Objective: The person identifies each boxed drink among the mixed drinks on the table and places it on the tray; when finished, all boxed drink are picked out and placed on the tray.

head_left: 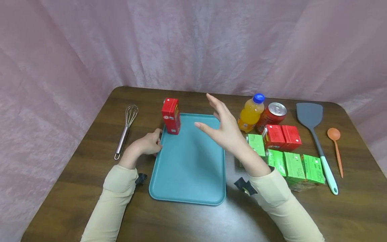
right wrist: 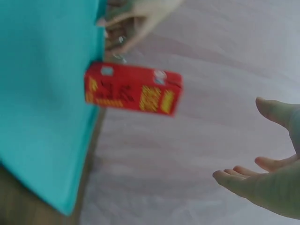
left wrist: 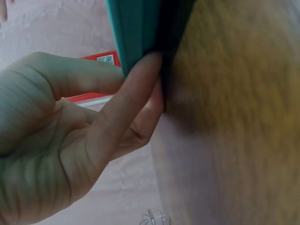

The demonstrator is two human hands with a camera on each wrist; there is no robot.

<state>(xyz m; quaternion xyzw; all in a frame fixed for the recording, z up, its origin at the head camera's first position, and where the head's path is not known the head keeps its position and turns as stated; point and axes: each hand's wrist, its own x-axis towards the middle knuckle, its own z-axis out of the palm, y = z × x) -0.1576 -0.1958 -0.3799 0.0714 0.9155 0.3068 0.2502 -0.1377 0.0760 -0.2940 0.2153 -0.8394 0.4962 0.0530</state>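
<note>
A blue-green tray lies in the middle of the wooden table. My left hand grips its left rim; in the left wrist view the thumb and fingers pinch the tray's edge. Upright in the tray's far left corner stands a red drink carton, also visible in the right wrist view as a red carton close to the rim. Over the tray's right side hovers my right hand, fingers spread and thumb apart, holding nothing. Its open palm also shows in the right wrist view.
Right of the tray stand an orange drink bottle, a red can, two red cartons and several green cartons. Farther right lie a spatula and an orange spoon. A whisk lies left.
</note>
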